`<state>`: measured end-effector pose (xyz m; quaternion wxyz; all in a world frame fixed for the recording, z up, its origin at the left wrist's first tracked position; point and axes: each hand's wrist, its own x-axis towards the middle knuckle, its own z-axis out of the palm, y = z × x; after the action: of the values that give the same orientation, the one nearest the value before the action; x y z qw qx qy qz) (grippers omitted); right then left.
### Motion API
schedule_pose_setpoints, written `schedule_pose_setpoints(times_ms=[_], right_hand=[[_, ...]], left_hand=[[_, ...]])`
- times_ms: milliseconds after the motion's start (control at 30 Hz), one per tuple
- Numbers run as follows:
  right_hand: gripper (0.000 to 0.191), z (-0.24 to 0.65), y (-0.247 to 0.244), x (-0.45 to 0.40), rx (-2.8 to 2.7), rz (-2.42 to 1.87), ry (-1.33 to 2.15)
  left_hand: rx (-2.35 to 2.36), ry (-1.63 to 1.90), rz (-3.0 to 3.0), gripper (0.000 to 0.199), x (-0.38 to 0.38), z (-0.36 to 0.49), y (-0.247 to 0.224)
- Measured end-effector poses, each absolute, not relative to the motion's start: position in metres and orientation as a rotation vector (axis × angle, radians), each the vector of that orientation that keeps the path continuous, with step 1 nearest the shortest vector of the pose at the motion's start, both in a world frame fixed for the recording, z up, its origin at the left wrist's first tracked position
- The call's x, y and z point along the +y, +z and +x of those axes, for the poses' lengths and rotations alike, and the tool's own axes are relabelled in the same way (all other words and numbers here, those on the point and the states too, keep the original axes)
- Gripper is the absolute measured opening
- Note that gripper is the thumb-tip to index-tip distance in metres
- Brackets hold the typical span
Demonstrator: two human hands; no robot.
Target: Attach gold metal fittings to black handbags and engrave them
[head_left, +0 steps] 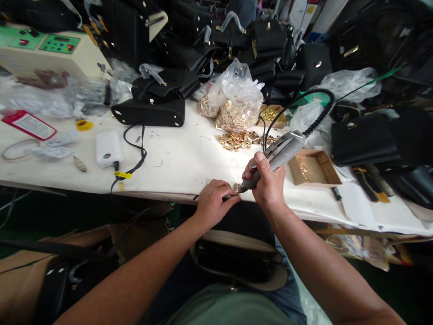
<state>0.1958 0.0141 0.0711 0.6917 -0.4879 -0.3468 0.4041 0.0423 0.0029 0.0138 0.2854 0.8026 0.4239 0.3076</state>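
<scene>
My right hand (269,183) is wrapped round a grey electric screwdriver (282,151), tilted with its tip down to the left. The tip meets a small gold metal fitting (237,187) at the table's front edge. My left hand (216,201) is closed, its thumb and fingers pinching at that fitting and the black edge beneath it. What exactly lies under the fingertips is partly hidden. A black handbag (237,257) rests on my lap, its pale-edged mouth gaping towards me and its upper part against the table edge.
Loose gold fittings (237,140) lie before a clear plastic bag (238,99) of more hardware. To the right is a cardboard box (318,169) of small screws, with pliers (368,185) beyond. A white power bank (110,149) stands left. Black handbags (152,110) crowd the back.
</scene>
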Motion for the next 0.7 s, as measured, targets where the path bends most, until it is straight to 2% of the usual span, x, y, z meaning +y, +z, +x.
schedule_pose_setpoints(times_ms=[700], right_hand=[[0.045,0.1927,0.0700,0.0112,-0.729,-1.093,0.944]], left_hand=[[1.180,0.853,2.102,0.011,0.0021,0.0444,0.0103]])
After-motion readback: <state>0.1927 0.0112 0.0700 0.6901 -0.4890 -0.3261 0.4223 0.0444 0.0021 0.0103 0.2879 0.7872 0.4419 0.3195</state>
